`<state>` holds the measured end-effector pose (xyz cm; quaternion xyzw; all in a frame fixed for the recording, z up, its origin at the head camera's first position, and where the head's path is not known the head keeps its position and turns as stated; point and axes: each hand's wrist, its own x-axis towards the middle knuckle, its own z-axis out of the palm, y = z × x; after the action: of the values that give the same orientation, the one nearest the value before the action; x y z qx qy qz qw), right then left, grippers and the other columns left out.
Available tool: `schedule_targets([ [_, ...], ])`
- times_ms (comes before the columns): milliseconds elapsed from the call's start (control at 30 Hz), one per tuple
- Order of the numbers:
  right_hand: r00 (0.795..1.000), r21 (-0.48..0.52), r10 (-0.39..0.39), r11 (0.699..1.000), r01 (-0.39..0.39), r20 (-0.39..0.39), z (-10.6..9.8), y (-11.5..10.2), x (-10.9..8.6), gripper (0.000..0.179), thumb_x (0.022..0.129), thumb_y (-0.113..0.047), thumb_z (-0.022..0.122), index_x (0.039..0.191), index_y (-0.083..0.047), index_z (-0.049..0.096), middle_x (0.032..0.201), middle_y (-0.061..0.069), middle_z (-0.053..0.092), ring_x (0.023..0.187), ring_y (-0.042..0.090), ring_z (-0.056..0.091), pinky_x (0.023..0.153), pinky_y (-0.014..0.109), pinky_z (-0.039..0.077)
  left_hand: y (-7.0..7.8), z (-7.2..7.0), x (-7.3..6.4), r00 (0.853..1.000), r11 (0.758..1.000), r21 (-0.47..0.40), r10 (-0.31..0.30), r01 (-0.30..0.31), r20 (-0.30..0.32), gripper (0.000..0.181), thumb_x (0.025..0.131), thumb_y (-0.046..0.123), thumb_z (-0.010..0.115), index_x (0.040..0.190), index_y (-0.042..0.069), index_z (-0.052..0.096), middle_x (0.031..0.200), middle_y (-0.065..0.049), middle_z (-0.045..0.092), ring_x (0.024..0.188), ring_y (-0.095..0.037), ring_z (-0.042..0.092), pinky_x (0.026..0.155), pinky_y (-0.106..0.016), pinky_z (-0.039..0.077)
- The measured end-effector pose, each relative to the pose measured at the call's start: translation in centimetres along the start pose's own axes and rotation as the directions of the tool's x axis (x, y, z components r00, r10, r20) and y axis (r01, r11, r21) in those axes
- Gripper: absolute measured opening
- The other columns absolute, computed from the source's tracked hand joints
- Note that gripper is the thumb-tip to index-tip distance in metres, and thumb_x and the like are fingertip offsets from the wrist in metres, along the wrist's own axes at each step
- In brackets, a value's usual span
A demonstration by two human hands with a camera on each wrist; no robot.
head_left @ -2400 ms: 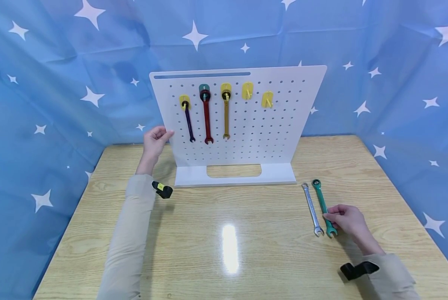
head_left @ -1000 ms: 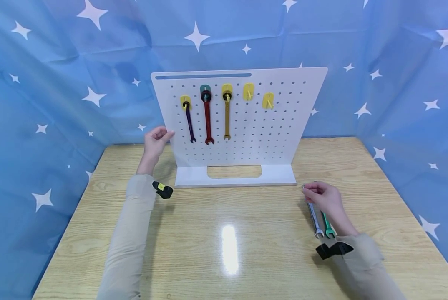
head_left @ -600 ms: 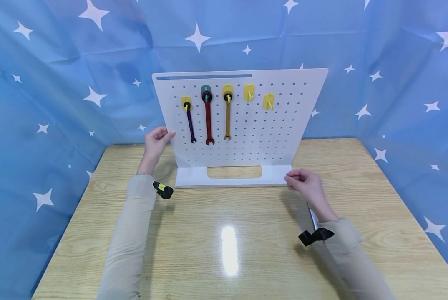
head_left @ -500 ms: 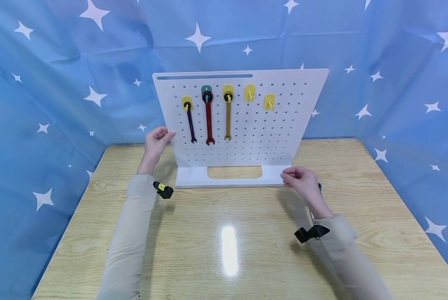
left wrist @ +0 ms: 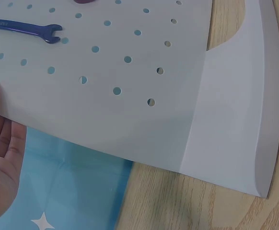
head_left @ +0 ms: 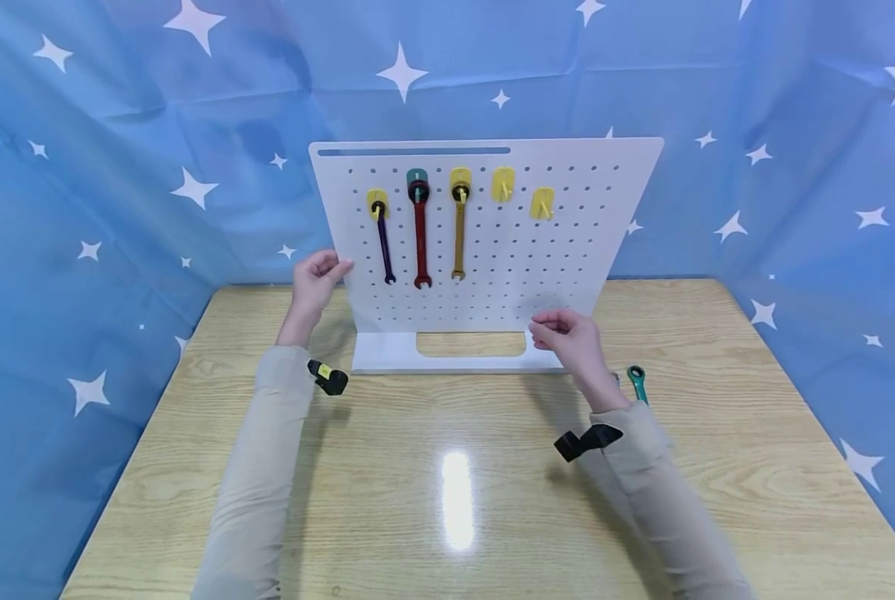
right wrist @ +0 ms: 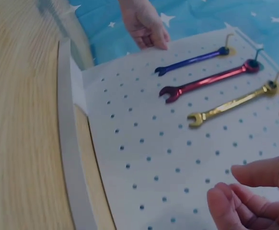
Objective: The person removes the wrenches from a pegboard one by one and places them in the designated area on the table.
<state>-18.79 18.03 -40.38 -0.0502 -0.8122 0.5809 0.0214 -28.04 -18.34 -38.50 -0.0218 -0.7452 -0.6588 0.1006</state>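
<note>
My left hand (head_left: 314, 287) pinches the left edge of a white pegboard (head_left: 507, 267), thumb in front and fingers behind, as the left wrist view shows. Before the board's lower right part hovers my right hand (head_left: 573, 346). Its fingers are loosely bent, and a gap shows between thumb and fingertips with nothing in it. On the board hang a purple-blue wrench (head_left: 384, 246), a red wrench (head_left: 421, 242) and a gold wrench (head_left: 459, 237). A green wrench (head_left: 637, 382) and a silver wrench (head_left: 616, 378) lie on the table, partly hidden by the right forearm.
Right of the gold wrench, two yellow hooks (head_left: 503, 184) bear nothing. The board's foot (head_left: 383, 354) rests on the wooden table (head_left: 387, 483) and has a cut-out in its middle. A blue star-patterned cloth (head_left: 252, 108) hangs behind and at both sides.
From beside the green wrench, my right hand has moved left and away from me, past the silver wrench, to the front of the board. My left hand stays at the board's edge.
</note>
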Motion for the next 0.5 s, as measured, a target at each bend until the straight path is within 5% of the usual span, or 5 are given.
schedule_targets([
  [233, 0.998, 0.081, -0.065, 0.995, 0.063, 0.025, 1.7, -1.6, 0.9, 0.025, 0.089, -0.006, 0.063, 0.106, 0.011, 0.059, 0.081, 0.003, 0.06, 0.066, 0.005, 0.06, 0.068, 0.02, 0.053, -1.6, -0.1, 1.0, 1.0, 1.0, -0.008, -0.002, 0.002, -0.013, 0.02, 0.087, 0.008, 0.067, 0.1, -0.007, 0.064, 0.072, 0.011, 0.063, 0.072, -0.007, 0.054, 0.066, -0.021, 0.042],
  [500, 0.998, 0.147, -0.055, 0.988, 0.05, 0.029, 3.9, -3.4, 1.8, 0.026, 0.088, -0.006, 0.064, 0.109, 0.009, 0.059, 0.086, 0.004, 0.061, 0.072, 0.007, 0.06, 0.07, 0.022, 0.053, -2.0, 0.0, 1.2, 0.999, 1.0, 0.011, 0.015, -0.015, -0.031, 0.02, 0.086, 0.011, 0.068, 0.099, -0.005, 0.065, 0.072, 0.012, 0.062, 0.072, -0.007, 0.055, 0.072, -0.029, 0.044],
])
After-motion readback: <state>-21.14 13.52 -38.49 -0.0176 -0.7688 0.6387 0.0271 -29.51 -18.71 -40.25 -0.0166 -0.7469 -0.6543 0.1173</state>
